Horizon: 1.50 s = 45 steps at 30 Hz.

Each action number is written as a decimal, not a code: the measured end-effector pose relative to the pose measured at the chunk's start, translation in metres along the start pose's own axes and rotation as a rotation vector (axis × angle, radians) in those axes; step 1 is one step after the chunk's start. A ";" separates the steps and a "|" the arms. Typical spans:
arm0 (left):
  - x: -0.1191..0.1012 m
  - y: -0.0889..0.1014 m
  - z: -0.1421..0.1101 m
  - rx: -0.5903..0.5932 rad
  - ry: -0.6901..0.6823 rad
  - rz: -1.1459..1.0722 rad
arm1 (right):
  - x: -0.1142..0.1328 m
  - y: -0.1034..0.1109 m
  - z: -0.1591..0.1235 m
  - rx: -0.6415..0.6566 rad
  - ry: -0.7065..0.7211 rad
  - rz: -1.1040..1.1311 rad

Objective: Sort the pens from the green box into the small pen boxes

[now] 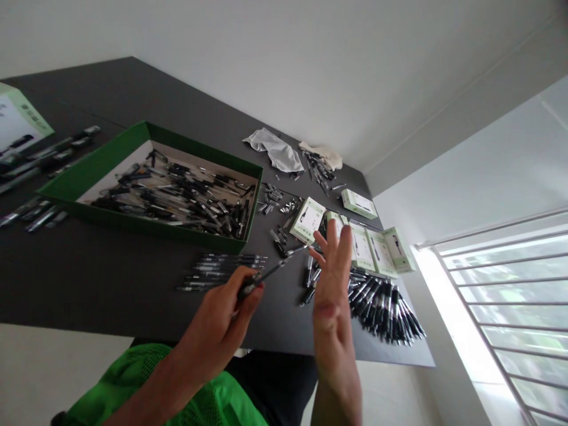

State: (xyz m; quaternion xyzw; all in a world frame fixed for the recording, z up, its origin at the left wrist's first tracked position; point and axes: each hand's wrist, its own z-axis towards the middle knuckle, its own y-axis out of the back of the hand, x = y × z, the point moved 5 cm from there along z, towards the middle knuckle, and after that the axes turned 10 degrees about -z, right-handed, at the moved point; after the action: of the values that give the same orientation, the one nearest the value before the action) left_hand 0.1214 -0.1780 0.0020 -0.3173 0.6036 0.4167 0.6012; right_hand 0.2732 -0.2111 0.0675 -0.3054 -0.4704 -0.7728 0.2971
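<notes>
While the left hand (224,313) is reaching in over the front edge of the tabletop (89,272), its fingers are pinching a thin black pen (271,272). The pen is sitting up between the two hands, and its far end is pointing toward the right hand (332,290). The right fingers are spreading apart, and they are blurring a bit. Dark tabletop is showing between the hands, so there is some room there. Just past the left hand, a row of thin pens (213,263) is lying by the near side of the big green box (204,152). Its walls are standing up around a messy heap of pens (186,192). A wide dark strip is running from that box to the front edge. On the right, a fan of black pens (386,310) is filling the corner, and small pen boxes (362,248) are standing just behind it.
</notes>
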 end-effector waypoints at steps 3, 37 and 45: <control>0.001 0.014 -0.011 -0.086 0.013 0.077 | -0.016 0.009 -0.001 -0.152 -0.042 0.117; 0.051 0.063 -0.015 0.085 -0.466 0.797 | -0.053 -0.012 -0.024 -0.050 0.065 -0.131; 0.043 0.064 -0.027 0.003 -0.408 0.586 | -0.060 -0.062 0.020 0.412 0.162 -0.582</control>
State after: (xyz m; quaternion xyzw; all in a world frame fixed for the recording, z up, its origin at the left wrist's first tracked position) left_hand 0.0495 -0.1680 -0.0344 -0.0401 0.5371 0.6254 0.5647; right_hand 0.2693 -0.1584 -0.0043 -0.0303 -0.6585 -0.7355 0.1563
